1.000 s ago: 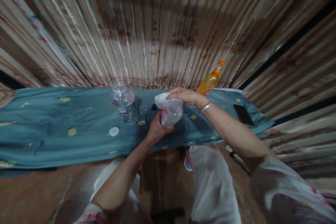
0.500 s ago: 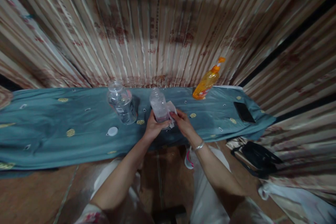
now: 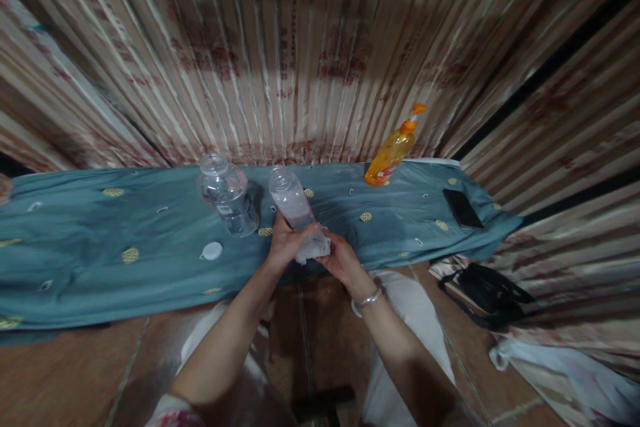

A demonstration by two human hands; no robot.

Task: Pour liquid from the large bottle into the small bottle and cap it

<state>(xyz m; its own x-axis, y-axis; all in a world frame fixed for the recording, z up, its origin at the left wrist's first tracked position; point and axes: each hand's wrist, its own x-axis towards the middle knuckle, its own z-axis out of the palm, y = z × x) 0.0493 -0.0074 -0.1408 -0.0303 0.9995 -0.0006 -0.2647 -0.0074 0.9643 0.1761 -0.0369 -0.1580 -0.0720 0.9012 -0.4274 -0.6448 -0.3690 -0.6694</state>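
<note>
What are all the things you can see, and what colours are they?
Big bottle: 1, clear, left on cloth
Small bottle: 1, clear, in left hand
Tissue: 1, white, at small bottle's base
Lid: 1, white, near big bottle
Pump bottle: 1, orange-yellow, by curtain
Flat thing, maybe phone: 1, black, right end
Cloth: 1, blue-green, under bottles
Curtain: count unclear, beige-brown, behind
Bag: 1, black, lower right
Floor: 1, brown, below
Bracelet: 1, silver, right wrist
Hands: 2, left, right, middle
Trouser legs: 2, white, bottom
</note>
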